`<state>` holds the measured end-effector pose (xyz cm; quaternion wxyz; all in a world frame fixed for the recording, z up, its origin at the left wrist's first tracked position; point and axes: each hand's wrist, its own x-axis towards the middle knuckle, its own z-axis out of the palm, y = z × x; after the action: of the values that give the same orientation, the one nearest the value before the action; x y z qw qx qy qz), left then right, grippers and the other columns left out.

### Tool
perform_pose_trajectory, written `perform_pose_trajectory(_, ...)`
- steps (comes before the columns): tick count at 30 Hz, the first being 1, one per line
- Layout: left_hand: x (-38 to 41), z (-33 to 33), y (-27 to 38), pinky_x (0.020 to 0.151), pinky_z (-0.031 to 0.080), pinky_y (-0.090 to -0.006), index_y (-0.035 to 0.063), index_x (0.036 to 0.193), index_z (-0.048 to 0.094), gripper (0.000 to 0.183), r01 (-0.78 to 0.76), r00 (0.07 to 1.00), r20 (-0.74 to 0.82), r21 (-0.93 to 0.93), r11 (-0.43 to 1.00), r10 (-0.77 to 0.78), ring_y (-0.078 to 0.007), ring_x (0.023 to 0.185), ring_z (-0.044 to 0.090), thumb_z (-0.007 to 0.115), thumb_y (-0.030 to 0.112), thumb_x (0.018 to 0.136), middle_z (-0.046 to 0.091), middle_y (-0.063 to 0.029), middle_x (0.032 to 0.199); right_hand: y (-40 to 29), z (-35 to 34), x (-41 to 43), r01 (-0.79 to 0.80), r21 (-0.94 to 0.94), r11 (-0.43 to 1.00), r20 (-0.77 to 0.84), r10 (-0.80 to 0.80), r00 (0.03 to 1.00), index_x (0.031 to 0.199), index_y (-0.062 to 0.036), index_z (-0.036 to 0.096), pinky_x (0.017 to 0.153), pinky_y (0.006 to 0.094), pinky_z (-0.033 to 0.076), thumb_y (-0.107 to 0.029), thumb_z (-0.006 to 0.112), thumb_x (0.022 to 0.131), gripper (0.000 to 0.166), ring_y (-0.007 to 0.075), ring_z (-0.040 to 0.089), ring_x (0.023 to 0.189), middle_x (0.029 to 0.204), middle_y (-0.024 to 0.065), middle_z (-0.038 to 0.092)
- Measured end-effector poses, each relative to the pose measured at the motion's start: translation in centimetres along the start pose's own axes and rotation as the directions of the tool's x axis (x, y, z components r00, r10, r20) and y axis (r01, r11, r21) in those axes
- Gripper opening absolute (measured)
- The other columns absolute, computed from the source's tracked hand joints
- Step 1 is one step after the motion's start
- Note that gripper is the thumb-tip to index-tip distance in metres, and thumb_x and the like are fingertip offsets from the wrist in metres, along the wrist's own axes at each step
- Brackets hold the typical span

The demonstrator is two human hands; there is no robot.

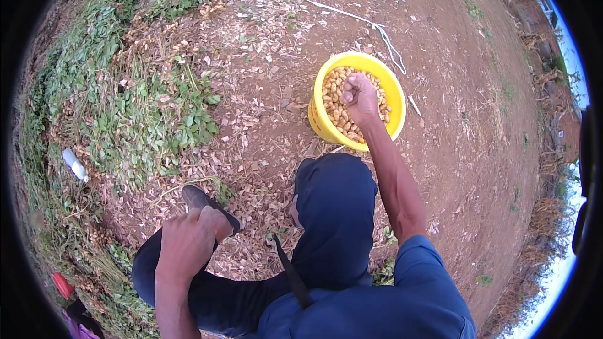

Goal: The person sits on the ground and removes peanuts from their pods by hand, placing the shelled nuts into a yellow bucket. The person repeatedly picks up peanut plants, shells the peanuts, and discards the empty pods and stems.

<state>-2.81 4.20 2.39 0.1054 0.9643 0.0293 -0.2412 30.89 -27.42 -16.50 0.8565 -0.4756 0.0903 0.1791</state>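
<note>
A yellow plastic bucket (398,108) stands on the soil ahead of me, largely filled with unshelled peanuts (346,125). Over its opening is my right hand (362,96), fingers curled in; whether peanuts are inside the curl cannot be seen. My left hand (188,240) is bent into a loose fist above my left knee, close to my dark shoe (209,205). Its fingers face away from the camera, so anything in it is hidden. Just beyond that shoe lies a small green plant sprig (221,190) with a thin stem.
Uprooted peanut plants (165,113) form a long heap on the left, with pods among the stems. A plastic bottle (75,165) lies on them. White cord (325,6) stretches across the soil behind the bucket. At lower left is a red object (62,285). Dry plants edge the right side.
</note>
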Motion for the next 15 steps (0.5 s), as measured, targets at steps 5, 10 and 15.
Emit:
perform_pose_trajectory(5, 0.0, 1.2, -0.7, 0.065, 0.052, -0.0447, 0.0079, 0.091, 0.058, 0.012, -0.109, 0.988, -0.103, 0.068, 0.992, 0.116, -0.03, 0.075, 0.07, 0.064, 0.018, 0.087, 0.066, -0.0097, 0.079, 1.4, 6.1, -7.1, 0.52, -0.822, 0.232, 0.547, 0.066, 0.835, 0.111, -0.004, 0.07, 0.087, 0.04, 0.055, -0.034, 0.072, 0.092, 0.036, 0.0281, 0.068, 0.101, 0.107, 0.0146, 0.071)
perform_pose_trajectory(10, 0.8, 1.2, -1.2, 0.068, 0.054, -0.0499, 0.0054, 0.09, 0.061, 0.011, -0.096, 0.995, -0.034, 0.007, 0.995, 0.096, -0.0329, 0.078, 0.071, 0.061, 0.014, 0.084, 0.069, -0.0132, 0.082, 5.6, 3.4, -7.6, 0.455, -0.798, -0.396, 0.569, -0.245, 0.785, 0.135, -0.0036, 0.055, 0.104, 0.0452, 0.044, -0.031, 0.078, 0.081, 0.065, 0.036, 0.054, 0.125, 0.142, 0.02, 0.051)
perform_pose_trajectory(15, 5.0, 1.4, -7.4, 0.076, 0.056, -0.0496, 0.0005, 0.092, 0.065, 0.022, -0.12, 0.985, 0.122, -0.033, 0.992, 0.123, -0.0382, 0.085, 0.071, 0.064, 0.017, 0.078, 0.071, -0.0193, 0.09, 7.4, 2.0, -8.3, 0.406, -0.677, -0.614, 0.569, -0.087, 0.818, 0.139, -0.0042, 0.05, 0.101, 0.0437, 0.046, -0.025, 0.076, 0.076, 0.071, 0.0358, 0.053, 0.124, 0.156, 0.019, 0.034)
